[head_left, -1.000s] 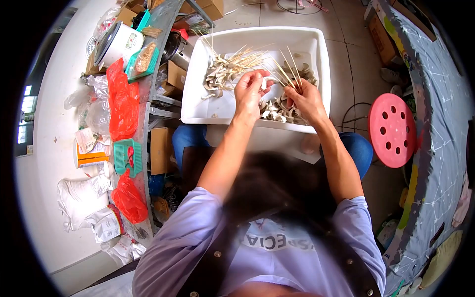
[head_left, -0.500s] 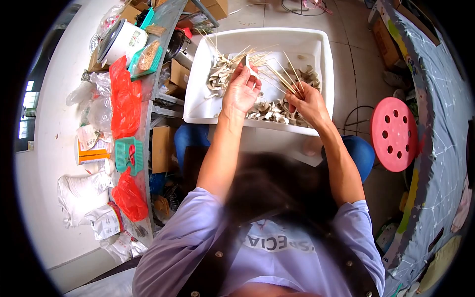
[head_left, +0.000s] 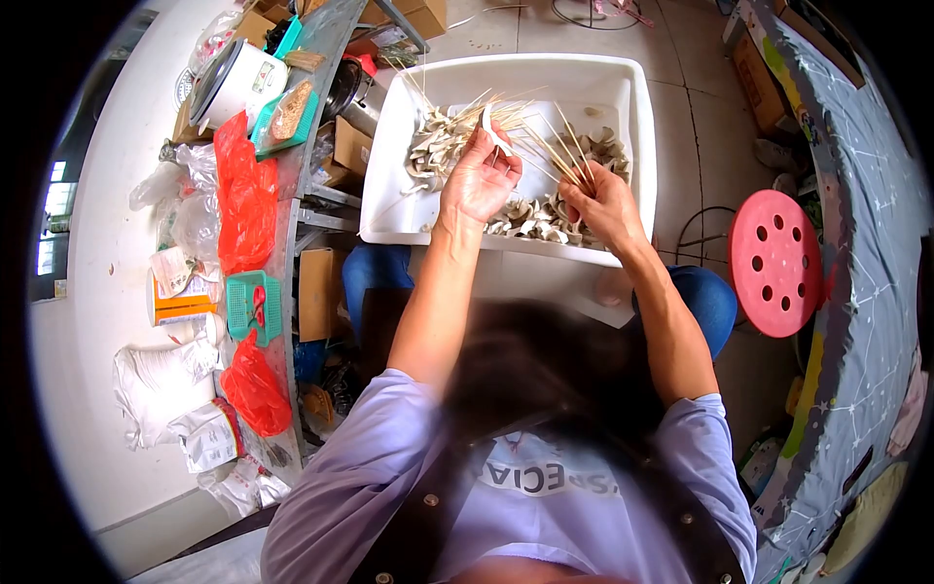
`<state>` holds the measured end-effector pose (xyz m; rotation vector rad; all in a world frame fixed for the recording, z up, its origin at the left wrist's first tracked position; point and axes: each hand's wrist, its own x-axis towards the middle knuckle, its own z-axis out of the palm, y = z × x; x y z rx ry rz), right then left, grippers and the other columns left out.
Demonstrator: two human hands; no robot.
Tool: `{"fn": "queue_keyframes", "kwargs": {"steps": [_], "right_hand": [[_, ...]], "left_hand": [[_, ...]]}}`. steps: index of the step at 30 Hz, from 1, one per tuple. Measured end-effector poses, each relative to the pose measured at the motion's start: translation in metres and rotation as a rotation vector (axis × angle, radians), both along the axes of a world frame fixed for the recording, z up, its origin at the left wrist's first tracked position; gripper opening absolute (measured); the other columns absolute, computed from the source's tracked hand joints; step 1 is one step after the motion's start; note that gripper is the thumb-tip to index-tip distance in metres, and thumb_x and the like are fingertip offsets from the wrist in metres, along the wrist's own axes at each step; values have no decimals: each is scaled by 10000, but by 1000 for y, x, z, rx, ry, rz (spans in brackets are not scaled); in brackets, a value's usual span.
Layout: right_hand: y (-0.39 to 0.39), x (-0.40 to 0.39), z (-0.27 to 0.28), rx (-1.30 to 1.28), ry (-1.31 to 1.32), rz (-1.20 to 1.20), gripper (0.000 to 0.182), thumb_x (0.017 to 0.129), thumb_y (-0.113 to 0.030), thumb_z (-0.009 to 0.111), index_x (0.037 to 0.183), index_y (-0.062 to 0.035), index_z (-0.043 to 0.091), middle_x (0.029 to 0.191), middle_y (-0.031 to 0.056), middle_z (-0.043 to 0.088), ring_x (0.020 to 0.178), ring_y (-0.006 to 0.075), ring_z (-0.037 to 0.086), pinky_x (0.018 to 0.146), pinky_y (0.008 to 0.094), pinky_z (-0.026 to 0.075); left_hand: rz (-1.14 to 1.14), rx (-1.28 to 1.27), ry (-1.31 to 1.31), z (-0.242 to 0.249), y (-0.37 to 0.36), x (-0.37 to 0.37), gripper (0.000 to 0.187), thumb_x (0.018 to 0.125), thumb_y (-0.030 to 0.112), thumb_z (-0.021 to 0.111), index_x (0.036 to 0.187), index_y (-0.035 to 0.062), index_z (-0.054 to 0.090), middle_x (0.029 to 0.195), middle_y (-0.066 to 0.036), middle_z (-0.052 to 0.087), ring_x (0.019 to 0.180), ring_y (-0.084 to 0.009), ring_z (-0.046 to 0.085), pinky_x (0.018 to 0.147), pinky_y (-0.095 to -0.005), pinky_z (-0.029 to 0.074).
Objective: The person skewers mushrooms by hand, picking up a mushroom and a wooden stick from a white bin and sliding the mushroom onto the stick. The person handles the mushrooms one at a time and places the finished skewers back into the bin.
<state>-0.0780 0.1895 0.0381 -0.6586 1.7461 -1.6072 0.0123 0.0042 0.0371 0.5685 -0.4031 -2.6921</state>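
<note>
Over a white plastic tub (head_left: 377, 195), my left hand (head_left: 479, 180) has its fingers closed on a pale curved piece (head_left: 489, 127). To its right, my right hand (head_left: 605, 206) grips several thin wooden sticks (head_left: 567, 151), which fan out up and to the left. Beneath my hands lie loose grey-white pieces (head_left: 535, 220) near the tub's front wall, with more at its right side. Behind my left hand, a pile of similar pieces with sticks (head_left: 438, 146) fills the tub's left part.
At the left, a table holds red plastic bags (head_left: 243, 200), a green basket (head_left: 255, 321) with red scissors and a white pot (head_left: 243, 83). A red round stool (head_left: 775, 263) stands right of the tub. Grey patterned cloth (head_left: 856, 292) covers something at the far right.
My left hand has shifted very slightly to the right with the pale piece, which has tilted a little. My right hand and its sticks are nearly unmoved.
</note>
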Motion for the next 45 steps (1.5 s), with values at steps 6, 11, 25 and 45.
{"fn": "queue_keyframes", "kwargs": {"steps": [6, 11, 25, 45], "right_hand": [[-1, 9, 14, 67, -10, 0, 92, 893, -101, 558, 843, -26, 541, 617, 4, 525, 551, 72, 485, 521, 221, 389], [1, 5, 4, 47, 32, -8, 112, 849, -123, 590, 851, -12, 578, 602, 36, 579, 519, 98, 534, 500, 262, 421], [-2, 10, -3, 52, 72, -81, 177, 852, -180, 592, 816, -10, 562, 568, 52, 579, 514, 127, 541, 511, 297, 429], [-10, 25, -1, 89, -28, -82, 162, 874, -181, 564, 837, -24, 557, 577, 38, 572, 529, 111, 519, 513, 288, 414]], "left_hand": [[31, -81, -30, -4, 8, -2, 254, 801, 95, 713, 1025, 184, 634, 991, 29, 632, 953, -120, 555, 764, -320, 445], [47, -95, -10, -11, 0, -3, 258, 804, 85, 708, 1028, 186, 630, 1007, 28, 625, 956, -126, 553, 764, -312, 448], [62, -160, 27, -10, 13, -7, 247, 821, 85, 694, 1035, 184, 618, 1002, 37, 637, 940, -107, 557, 756, -304, 431], [197, -146, -135, -20, 20, -9, 108, 838, 160, 695, 897, 131, 608, 898, -4, 630, 845, -140, 575, 737, -309, 467]]}}
